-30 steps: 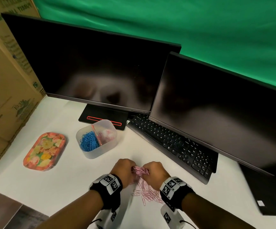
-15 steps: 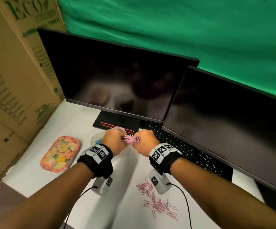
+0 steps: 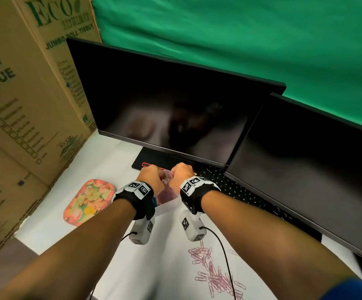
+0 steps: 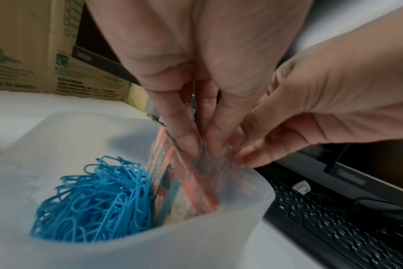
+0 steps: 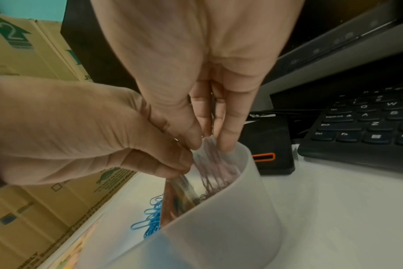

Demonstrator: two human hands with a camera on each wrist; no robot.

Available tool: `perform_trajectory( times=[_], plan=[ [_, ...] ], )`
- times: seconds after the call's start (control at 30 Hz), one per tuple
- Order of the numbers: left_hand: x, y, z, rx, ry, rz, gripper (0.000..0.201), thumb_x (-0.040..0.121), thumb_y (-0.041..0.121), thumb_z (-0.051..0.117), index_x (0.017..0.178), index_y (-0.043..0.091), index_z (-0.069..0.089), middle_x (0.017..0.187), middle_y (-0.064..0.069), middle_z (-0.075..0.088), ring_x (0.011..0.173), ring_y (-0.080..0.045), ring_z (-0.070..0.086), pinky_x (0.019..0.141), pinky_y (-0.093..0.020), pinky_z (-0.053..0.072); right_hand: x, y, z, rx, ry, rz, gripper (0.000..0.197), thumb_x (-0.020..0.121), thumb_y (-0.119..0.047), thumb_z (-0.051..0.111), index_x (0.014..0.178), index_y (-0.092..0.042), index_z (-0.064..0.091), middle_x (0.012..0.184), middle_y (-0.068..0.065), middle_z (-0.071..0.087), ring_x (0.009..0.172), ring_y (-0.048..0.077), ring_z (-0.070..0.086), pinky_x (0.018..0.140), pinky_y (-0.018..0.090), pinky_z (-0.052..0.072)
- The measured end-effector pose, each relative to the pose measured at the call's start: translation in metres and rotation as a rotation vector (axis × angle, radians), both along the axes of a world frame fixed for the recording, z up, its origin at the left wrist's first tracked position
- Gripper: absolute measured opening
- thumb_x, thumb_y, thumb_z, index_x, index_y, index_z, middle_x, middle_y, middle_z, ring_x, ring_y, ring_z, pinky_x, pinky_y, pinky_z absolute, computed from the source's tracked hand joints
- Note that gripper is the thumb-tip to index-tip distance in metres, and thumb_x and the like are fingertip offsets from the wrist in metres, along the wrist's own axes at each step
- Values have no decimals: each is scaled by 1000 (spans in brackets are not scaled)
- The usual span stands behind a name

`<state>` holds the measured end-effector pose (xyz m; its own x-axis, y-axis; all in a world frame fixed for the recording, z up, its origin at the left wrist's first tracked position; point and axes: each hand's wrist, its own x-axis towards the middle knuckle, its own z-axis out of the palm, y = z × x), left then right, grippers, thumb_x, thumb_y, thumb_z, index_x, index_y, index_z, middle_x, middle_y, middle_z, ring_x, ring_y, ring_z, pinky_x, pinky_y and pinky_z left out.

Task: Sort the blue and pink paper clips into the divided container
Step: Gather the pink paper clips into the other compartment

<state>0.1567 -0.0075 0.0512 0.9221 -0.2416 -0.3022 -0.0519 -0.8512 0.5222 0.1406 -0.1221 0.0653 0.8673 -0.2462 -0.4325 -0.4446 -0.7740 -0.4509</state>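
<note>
Both hands meet over the translucent divided container (image 4: pixel 127 242), which the head view mostly hides under my wrists. My left hand (image 4: pixel 196 147) and right hand (image 5: pixel 209 143) point fingers down and pinch a blurred bunch of pink paper clips (image 5: pixel 214 172) that hangs into the right compartment. Blue paper clips (image 4: pixel 97 200) fill the left compartment, behind a patterned divider (image 4: pixel 191 182). In the head view the left hand (image 3: pixel 154 177) and right hand (image 3: pixel 179 175) sit knuckle to knuckle. A loose pile of pink clips (image 3: pixel 210 271) lies on the white table under my right forearm.
A floral tray (image 3: pixel 89 201) lies left of the container. Two dark monitors (image 3: pixel 175 109) and a black keyboard (image 3: pixel 236 191) stand close behind and to the right. Cardboard boxes (image 3: pixel 24 105) wall off the left side. Wrist-camera cables trail over the table.
Both hands lifted a bunch of pink clips off the table pile, carried it forward to the container, and now hold it low over the right compartment.
</note>
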Motion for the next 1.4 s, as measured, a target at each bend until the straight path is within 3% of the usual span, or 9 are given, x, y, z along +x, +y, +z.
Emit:
perform_trajectory(
  times=[0.23, 0.37, 0.47, 0.6, 0.73, 0.83, 1.0, 1.17, 1.4],
  plan=[
    [-3, -2, 1, -37, -9, -30, 17, 78, 11, 66, 84, 26, 70, 95, -3, 72, 91, -23, 67, 86, -33, 56, -30, -34, 5, 113, -193, -81, 21, 83, -13, 57, 90, -22, 76, 96, 3, 73, 84, 24, 68, 77, 23, 54],
    [-28, -10, 7, -140, -70, -143, 13, 76, 10, 61, 73, 19, 70, 79, 5, 72, 75, -12, 66, 76, -23, 53, -85, -68, -12, -52, 24, 110, 39, 91, -16, 48, 125, -30, 60, 130, 1, 60, 95, 15, 64, 84, 23, 53],
    [-56, -18, 10, -114, 22, -333, 11, 80, 17, 67, 89, 22, 71, 85, 7, 70, 77, -7, 62, 80, -19, 47, -139, -72, -44, -81, 160, 398, 60, 94, -13, 42, 150, -32, 25, 160, -6, 16, 141, 16, 32, 115, 30, 30],
    [-85, -30, -12, 95, 50, -537, 24, 80, 23, 65, 104, 24, 68, 100, 5, 70, 95, -14, 63, 84, -23, 46, -192, -66, -73, -147, 135, 613, 68, 91, -11, 37, 153, -20, 10, 162, -1, -6, 150, 18, -4, 122, 40, 6],
    [-108, -32, -44, 271, 132, -648, 32, 79, 24, 65, 111, 23, 62, 117, 1, 63, 109, -19, 58, 88, -26, 45, -239, -75, -84, -214, 144, 717, 65, 77, -33, 34, 140, -17, 46, 150, 1, 41, 137, 16, 42, 106, 34, 44],
    [-128, -35, -62, 328, 195, -682, 39, 80, 19, 64, 118, 20, 56, 125, -2, 57, 114, -21, 56, 91, -27, 46, -264, -90, -101, -258, 85, 727, 59, 78, -38, 38, 134, -22, 47, 142, -4, 52, 132, 10, 48, 100, 28, 48],
    [-159, -47, -78, 257, 198, -724, 44, 82, 19, 64, 123, 16, 49, 126, -6, 51, 115, -24, 53, 93, -30, 43, -273, -114, -75, -122, -85, 317, 62, 93, -14, 37, 153, -18, 20, 161, -6, 9, 149, 10, 9, 116, 18, 6],
    [-184, -64, -77, 157, 165, -783, 42, 81, 28, 65, 120, 19, 54, 120, -5, 56, 109, -23, 57, 89, -26, 42, -278, -120, -79, -116, 12, 193, 73, 91, -4, 37, 154, -16, 4, 162, -4, -7, 149, 10, 0, 113, 14, 3],
    [-190, -63, -72, 160, 190, -796, 69, 74, 32, 74, 133, 19, 40, 127, -7, 47, 113, -25, 56, 94, -32, 46, -307, -99, -82, 74, 6, 283, 67, 93, -5, 38, 153, -23, 17, 160, -10, 13, 147, 7, 12, 113, 10, 6]
  ],
)
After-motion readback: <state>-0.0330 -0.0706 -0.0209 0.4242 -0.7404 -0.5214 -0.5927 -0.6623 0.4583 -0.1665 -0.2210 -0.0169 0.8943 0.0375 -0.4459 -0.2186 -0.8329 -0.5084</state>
